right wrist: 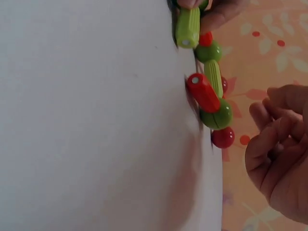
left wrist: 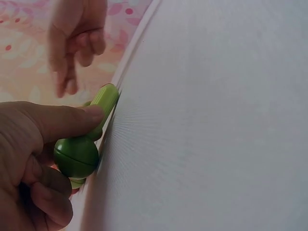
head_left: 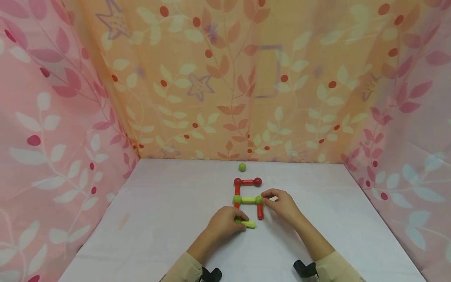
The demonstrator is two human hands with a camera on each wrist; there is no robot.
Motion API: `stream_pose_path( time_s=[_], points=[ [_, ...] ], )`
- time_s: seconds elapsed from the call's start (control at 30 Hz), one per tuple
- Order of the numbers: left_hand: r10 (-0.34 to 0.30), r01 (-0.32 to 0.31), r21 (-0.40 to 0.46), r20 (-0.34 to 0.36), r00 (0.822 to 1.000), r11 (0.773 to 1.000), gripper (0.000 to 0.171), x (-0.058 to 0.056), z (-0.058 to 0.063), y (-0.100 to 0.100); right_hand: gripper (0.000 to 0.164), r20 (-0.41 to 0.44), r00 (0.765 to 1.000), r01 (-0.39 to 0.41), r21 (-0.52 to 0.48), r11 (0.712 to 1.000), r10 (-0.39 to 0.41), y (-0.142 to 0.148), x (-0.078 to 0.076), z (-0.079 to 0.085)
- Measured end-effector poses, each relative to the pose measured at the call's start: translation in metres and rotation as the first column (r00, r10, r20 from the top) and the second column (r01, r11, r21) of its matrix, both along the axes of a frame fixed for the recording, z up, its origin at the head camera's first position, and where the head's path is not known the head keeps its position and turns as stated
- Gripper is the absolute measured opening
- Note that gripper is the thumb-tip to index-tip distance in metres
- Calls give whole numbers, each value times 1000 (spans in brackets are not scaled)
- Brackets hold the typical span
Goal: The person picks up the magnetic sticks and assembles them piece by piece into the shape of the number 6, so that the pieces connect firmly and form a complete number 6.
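Red and light green magnetic rods joined by balls lie on the white table in a chain. My left hand (head_left: 223,223) pinches the lowest green rod (head_left: 250,225) beside a green ball (left wrist: 77,158); in the head view its fingers mostly cover that ball. My right hand (head_left: 283,205) is by the right green ball (head_left: 259,199), from which a red rod (head_left: 260,211) points toward me. In the right wrist view the right fingers are loosely bent, apart from the pieces, with nothing held. A middle green rod (head_left: 248,200) links that ball to the left green ball (head_left: 237,199).
At the far end, a red rod (head_left: 248,182) joins two red balls (head_left: 258,181). A loose green ball (head_left: 242,167) lies beyond them near the table's back edge. Patterned cloth (head_left: 225,78) walls the table at the back and both sides.
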State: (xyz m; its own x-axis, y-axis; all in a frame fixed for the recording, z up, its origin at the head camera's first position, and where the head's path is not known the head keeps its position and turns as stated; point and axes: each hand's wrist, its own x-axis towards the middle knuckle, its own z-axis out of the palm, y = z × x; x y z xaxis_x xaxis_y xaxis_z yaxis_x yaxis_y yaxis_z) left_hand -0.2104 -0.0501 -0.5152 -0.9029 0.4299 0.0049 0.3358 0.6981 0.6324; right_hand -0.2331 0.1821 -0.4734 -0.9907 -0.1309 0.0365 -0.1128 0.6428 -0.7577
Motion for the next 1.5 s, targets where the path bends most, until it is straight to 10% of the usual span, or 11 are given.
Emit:
stream_pose_path(
  time_s=[0.23, 0.63, 1.17, 1.5],
  points=[
    [22, -22, 22, 1, 1000, 1000, 20, 2, 2, -1, 13, -52, 971, -229, 70, 971, 233, 0, -35, 23],
    [35, -39, 88, 41, 999, 995, 19, 0, -5, -1, 19, -123, 952, -268, 113, 957, 281, -7, -111, 40],
    [-1, -4, 111, 49, 999, 994, 18, 1, -1, -4, 24, -180, 975, -111, 96, 989, 127, -37, -165, 15],
    [-35, 33, 117, 10, 999, 993, 19, 1, -2, -5, 37, -135, 991, -4, 81, 997, 15, -54, -171, -10]
  ],
)
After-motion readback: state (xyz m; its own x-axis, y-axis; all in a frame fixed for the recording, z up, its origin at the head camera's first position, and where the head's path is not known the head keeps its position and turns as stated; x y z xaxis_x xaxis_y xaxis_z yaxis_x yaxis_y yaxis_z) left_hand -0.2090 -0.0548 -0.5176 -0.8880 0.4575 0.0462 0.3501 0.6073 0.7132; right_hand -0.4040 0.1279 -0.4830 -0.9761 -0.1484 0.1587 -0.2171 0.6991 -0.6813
